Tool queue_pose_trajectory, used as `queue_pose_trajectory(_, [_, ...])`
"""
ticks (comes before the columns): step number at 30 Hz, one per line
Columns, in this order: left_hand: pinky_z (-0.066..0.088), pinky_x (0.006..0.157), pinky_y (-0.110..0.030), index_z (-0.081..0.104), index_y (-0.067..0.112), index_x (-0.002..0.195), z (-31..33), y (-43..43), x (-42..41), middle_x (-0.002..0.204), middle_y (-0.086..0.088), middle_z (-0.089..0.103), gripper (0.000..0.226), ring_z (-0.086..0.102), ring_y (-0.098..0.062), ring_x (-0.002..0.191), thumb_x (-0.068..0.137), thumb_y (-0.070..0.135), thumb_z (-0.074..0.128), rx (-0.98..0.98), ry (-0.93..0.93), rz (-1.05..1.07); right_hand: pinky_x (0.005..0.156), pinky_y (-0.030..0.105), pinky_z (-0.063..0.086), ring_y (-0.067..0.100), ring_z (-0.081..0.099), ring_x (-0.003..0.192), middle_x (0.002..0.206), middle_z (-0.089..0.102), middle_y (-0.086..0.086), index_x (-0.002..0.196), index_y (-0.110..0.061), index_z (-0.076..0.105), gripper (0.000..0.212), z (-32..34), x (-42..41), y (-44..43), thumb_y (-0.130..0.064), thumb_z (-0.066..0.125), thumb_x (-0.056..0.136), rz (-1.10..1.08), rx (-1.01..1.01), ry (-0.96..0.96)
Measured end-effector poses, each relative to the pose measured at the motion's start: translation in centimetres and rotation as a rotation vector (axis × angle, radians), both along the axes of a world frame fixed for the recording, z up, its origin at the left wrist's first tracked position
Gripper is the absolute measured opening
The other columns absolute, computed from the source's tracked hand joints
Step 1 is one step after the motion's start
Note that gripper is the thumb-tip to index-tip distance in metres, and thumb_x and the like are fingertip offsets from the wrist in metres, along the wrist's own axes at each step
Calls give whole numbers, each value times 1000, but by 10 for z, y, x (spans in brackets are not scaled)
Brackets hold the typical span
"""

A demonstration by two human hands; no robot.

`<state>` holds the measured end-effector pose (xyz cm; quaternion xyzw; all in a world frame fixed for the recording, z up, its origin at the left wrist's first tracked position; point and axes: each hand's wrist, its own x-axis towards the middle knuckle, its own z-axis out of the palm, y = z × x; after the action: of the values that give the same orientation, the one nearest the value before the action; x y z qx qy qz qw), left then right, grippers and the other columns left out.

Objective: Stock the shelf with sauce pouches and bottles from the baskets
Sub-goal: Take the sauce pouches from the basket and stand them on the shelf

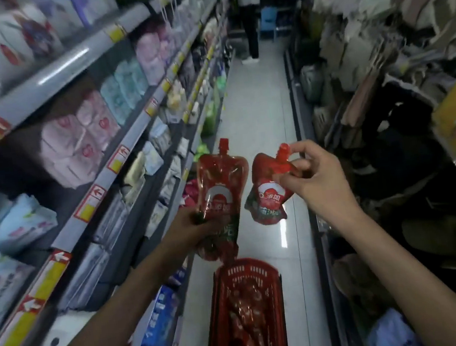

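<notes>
I hold two red sauce pouches with red screw caps in the aisle. My left hand point(191, 225) grips the lower half of the taller pouch point(219, 185), which stands upright. My right hand point(315, 180) pinches the second pouch point(266, 194) by its top corner near the spout, so it hangs tilted. Below them on the floor stands a red plastic basket point(241, 273) with several more red pouches inside. The shelf point(124, 167) runs along my left.
The left shelving carries pale packs of tissue and hygiene goods behind yellow-and-red price tags. On the right hang bags and dark goods point(380, 70). A person point(250, 13) stands at the far end of the white tiled aisle point(264, 106), beside a blue stool point(269, 21).
</notes>
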<state>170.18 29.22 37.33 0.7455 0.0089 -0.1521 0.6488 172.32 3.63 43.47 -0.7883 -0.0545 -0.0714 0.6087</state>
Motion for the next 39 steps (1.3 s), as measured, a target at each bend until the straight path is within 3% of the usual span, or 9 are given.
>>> queue_pose_trajectory(4, [61,64,-37,72,-1,107,18,-16,-25,95,-20,77,27,75,-32,76,90,21,77,-53,-27,33,66,27,61,23,78,80,88,80,6,113,-14,67,33,37,-7,-1,-1,78,85,86,221,22])
queue_pose_trajectory(8, [60,81,-53,78,10,107,32,-30,-56,105,-20,77,35,74,-41,93,84,36,83,-182,-28,135,83,40,63,26,78,89,94,80,7,116,-14,69,41,60,-10,9,-4,85,79,165,332,86])
queue_pose_trajectory(10, [58,91,-53,75,7,113,39,-30,-71,115,-20,75,45,73,-39,104,77,32,83,-343,23,235,87,46,63,30,77,92,97,80,10,115,-12,70,40,69,-13,20,-7,85,78,201,358,98])
queue_pose_trajectory(13, [62,82,-43,71,3,121,53,-22,-96,119,-18,75,48,74,-34,104,81,27,79,-481,63,361,86,48,63,33,76,94,99,79,11,114,-9,71,40,77,-21,46,-6,86,78,215,446,140])
queue_pose_trajectory(17, [62,90,-48,72,2,121,70,3,-130,120,-19,75,42,72,-38,110,86,26,73,-528,36,494,88,44,62,33,75,101,106,79,11,117,-8,72,38,82,-38,90,-11,84,81,295,529,223])
queue_pose_trajectory(23, [65,74,-42,73,3,115,90,59,-195,113,-19,77,34,77,-35,98,87,23,71,-571,-20,659,105,50,52,24,73,111,119,76,1,123,-22,73,52,58,-104,166,-41,88,78,601,301,318])
queue_pose_trajectory(28, [53,103,-57,75,5,118,92,113,-258,120,-21,74,33,72,-40,111,90,22,74,-625,-11,776,101,51,55,24,73,108,114,77,3,118,-23,75,39,44,-158,222,-25,85,81,677,224,256])
queue_pose_trajectory(33, [64,77,-43,67,4,126,97,157,-332,117,-19,76,39,75,-35,104,90,18,70,-606,-78,903,90,40,62,14,76,92,97,80,-4,109,-21,78,28,44,-202,271,-20,84,82,666,174,182])
queue_pose_trajectory(39, [63,82,-48,61,3,127,100,173,-434,114,-21,76,50,74,-41,103,82,1,81,-383,-147,1125,82,39,60,18,78,88,93,81,-1,103,-19,79,29,54,-249,320,-22,86,74,906,185,241])
